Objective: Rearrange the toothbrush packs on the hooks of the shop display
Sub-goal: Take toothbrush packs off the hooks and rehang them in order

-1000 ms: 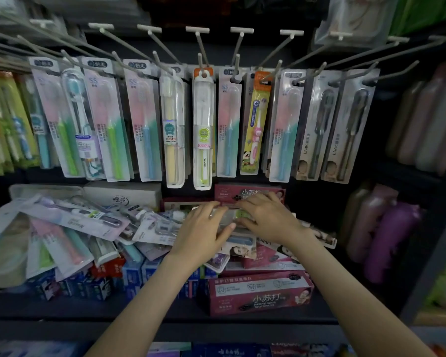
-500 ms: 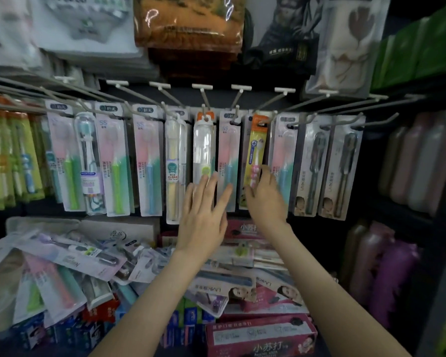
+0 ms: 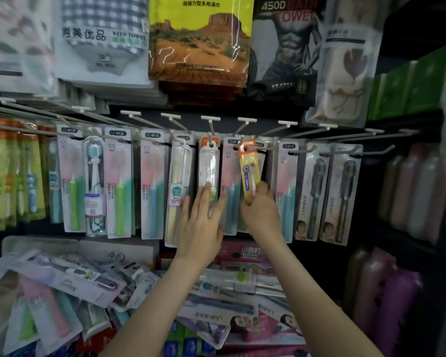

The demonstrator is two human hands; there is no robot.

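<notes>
Two hands are up at the row of hooks, and the right hand [image 3: 259, 210] is the one at work: its fingers and thumb pinch the bottom end of the yellow toothbrush pack [image 3: 247, 173], which hangs by its orange header from a wire hook [image 3: 242, 130] near the middle of the row. The pack's long axis runs nearly vertical, the header leaning slightly left of the gripped foot. The hand sits directly below it, so the hanging hole lies straight up from the grip. Any lift-off, I judge, must bring the header forward along that wire toward the person. The left hand [image 3: 201, 217] is just beside it on the left, fingers straight and spread, their tips resting flat on the clear pack [image 3: 208, 163] on the neighbouring hook, holding nothing. Behind the yellow one hang pink-and-blue packs [image 3: 228, 176].
</notes>
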